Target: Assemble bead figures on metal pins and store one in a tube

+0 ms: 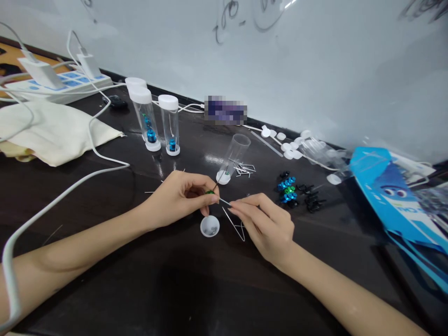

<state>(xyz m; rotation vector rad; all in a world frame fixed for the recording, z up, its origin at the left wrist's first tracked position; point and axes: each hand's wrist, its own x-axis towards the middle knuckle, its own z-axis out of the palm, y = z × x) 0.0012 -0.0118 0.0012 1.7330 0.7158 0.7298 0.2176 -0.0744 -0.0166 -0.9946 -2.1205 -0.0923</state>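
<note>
Two hands at work | left hand [182, 198] pinches small green part [210, 192] steady above white cap [210, 226] | right hand [268, 224] closed on thin metal pin [224, 201], tip meeting the part | open clear tube [234, 158] tilted just behind | loose pins [245, 169], blue and black parts [290, 190] near right.

Both forearms enter from the lower edge of the view and are bare along their whole visible length; no sleeve, cuff, glove, watch or bracelet is worn. The left hand [182, 196] is slender, with long fingers and no ring visible. The right hand [268, 224] is likewise slender and unadorned, knuckles and tendons showing on its back. Fingernails on the right hand extend slightly past the fingertips and carry no evident coloured polish. No markings show on either arm.
</note>
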